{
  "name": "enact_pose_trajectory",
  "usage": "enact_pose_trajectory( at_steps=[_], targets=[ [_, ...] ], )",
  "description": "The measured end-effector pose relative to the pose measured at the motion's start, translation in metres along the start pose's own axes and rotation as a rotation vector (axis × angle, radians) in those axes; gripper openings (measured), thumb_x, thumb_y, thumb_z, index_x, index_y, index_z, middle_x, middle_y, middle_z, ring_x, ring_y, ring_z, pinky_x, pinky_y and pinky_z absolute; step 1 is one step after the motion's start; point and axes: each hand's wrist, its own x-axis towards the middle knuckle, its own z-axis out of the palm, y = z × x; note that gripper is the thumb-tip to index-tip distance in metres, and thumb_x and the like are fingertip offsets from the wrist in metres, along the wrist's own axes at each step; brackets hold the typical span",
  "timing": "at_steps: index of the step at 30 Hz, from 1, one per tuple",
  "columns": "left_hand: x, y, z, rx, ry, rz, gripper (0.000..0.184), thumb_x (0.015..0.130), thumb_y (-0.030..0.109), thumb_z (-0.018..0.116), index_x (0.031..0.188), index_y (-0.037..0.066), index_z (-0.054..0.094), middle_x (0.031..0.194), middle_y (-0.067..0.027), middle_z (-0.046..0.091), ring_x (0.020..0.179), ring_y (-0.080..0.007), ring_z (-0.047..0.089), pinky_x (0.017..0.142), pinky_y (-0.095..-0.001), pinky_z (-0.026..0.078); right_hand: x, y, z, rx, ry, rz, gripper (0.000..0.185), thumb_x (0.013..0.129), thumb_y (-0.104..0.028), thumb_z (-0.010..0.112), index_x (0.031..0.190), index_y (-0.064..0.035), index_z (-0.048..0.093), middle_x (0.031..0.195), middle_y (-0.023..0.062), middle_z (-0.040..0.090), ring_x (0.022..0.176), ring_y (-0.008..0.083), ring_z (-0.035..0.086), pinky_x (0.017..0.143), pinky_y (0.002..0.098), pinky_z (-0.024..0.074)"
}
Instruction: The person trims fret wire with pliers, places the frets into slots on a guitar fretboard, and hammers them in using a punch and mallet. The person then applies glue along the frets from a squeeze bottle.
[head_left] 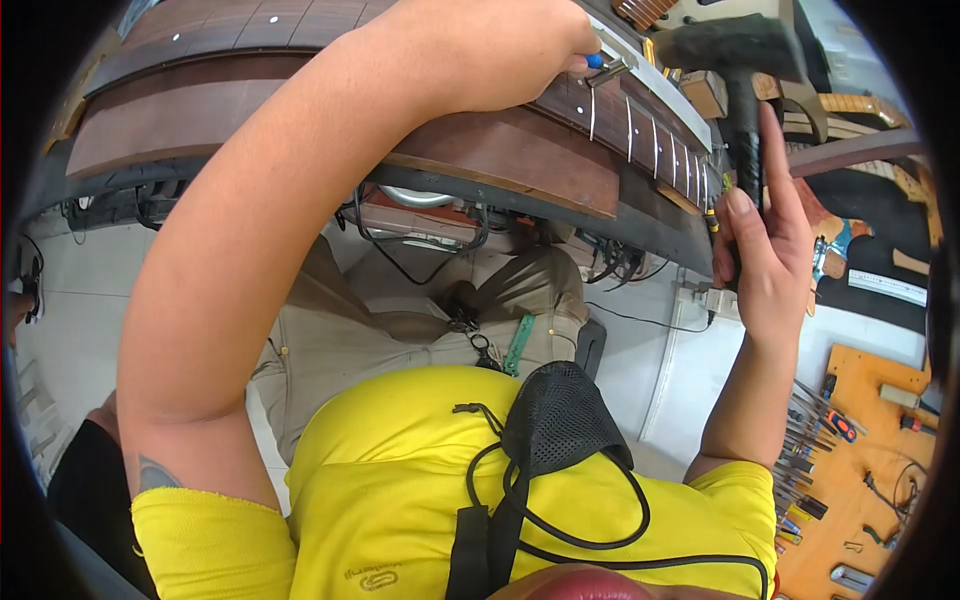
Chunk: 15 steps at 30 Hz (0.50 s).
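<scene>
My left hand (520,50) reaches over the neck and is closed on a small blue-and-metal tool (610,72). The tool's metal part lies over a dark fretboard (642,138) that has pale fret lines and dot inlays. To the right, my right hand (768,230) is wrapped round the black handle of a hammer (745,110), with the index finger stretched along it. The hammer's dark head (730,45) is blurred and appears raised beside the fretboard. Whether the tool touches the fretboard I cannot tell.
A brown wooden board (510,155) lies along the bench's near edge. Another dotted fretboard (225,32) is at the upper left. Guitar necks and a ruler (887,287) are on the right. Cables hang under the bench. Hand tools lie on an orange board (850,400) at lower right.
</scene>
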Motion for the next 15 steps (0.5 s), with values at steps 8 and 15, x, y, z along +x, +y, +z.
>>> enact_pose_trajectory(
  at_steps=[8, 15],
  targets=[
    [-0.01, 0.002, -0.013, -0.09, 0.036, 0.051, 0.021, 0.092, 0.016, 0.06, 0.093, 0.001, 0.075, 0.093, -0.0236, 0.073, 0.093, -0.0406, 0.071, 0.085, -0.0484, 0.057, 0.014, -0.006, -0.005, -0.018, 0.017, -0.066, 0.06, 0.105, -0.009, 0.055, 0.162, -0.0118, 0.038, 0.073, -0.0028, 0.055, 0.047, 0.0022, 0.041, 0.042, 0.0196, 0.0347],
    [-0.011, 0.005, -0.013, 0.001, 0.002, 0.063, 0.02, 0.089, 0.01, 0.058, 0.09, 0.0, 0.075, 0.092, -0.0244, 0.074, 0.092, -0.0407, 0.072, 0.085, -0.0477, 0.058, 0.014, -0.011, -0.01, 0.063, -0.049, 0.029, 0.06, 0.105, -0.009, 0.054, 0.163, -0.0089, 0.036, 0.071, -0.0016, 0.053, 0.046, 0.003, 0.041, 0.042, 0.0193, 0.0348]
  ],
)
